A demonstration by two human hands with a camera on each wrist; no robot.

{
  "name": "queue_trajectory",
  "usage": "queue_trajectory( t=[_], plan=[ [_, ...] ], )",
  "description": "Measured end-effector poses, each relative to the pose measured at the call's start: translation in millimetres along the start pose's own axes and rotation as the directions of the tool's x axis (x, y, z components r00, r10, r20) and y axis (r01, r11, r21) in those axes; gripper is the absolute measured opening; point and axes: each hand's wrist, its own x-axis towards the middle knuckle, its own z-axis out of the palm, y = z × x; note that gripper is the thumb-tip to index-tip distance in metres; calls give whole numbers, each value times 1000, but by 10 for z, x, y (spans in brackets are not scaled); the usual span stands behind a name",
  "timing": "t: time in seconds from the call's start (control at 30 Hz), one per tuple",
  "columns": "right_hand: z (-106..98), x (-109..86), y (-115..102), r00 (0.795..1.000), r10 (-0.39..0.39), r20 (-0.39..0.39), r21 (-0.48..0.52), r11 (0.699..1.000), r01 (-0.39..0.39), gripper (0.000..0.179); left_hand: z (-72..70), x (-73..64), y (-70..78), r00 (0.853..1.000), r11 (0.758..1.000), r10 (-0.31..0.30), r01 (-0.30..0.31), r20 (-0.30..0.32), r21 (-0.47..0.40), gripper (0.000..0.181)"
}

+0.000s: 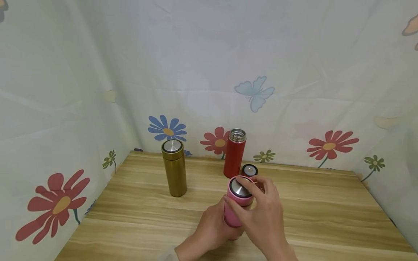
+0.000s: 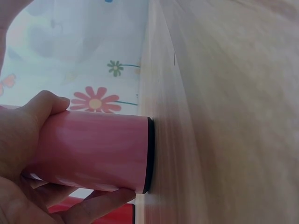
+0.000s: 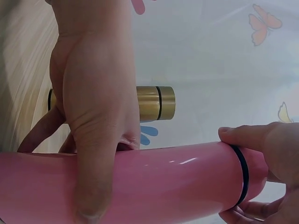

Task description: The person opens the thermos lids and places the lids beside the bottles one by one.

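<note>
A pink thermos [image 1: 232, 214] stands upright close over the table near the front. My left hand [image 1: 213, 225] grips its body low down, thumb on one side and fingers round the other; the left wrist view shows its black base rim near the wood. At the top, my right hand [image 1: 266, 212] holds the pink lid [image 3: 256, 175], thumb on one side and fingers on the other. The lid's steel top [image 1: 241, 187] is partly covered by a finger. A dark ring lies between lid and body in the right wrist view.
Behind the hands stands a red thermos [image 1: 234, 156] with its mouth uncovered. A round lid [image 1: 250, 170] lies beside it, underside up, partly hidden by the pink thermos. A gold thermos [image 1: 176, 175], capped, stands to the left. Flowered cloth [image 1: 202, 54] encloses the wooden table [image 1: 137, 210].
</note>
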Motion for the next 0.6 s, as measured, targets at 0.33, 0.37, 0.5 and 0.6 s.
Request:
queue_trajectory(
  t=[0.33,0.37,0.5,0.6],
  plan=[
    [-59,37,75,997,-27,76,95,995,20,55,-15,18,-3,999,999,-16,17,35,-31,75],
    [-66,44,86,996,-30,90,113,993,19,55,-19,18,-2,999,999,-19,21,41,-42,76],
    [-90,65,142,990,-51,130,185,982,26,56,-34,23,2,997,995,-34,40,69,-87,77],
    [-103,80,184,985,-64,158,227,974,27,56,-38,32,2,996,994,-38,45,79,-98,78]
  ],
)
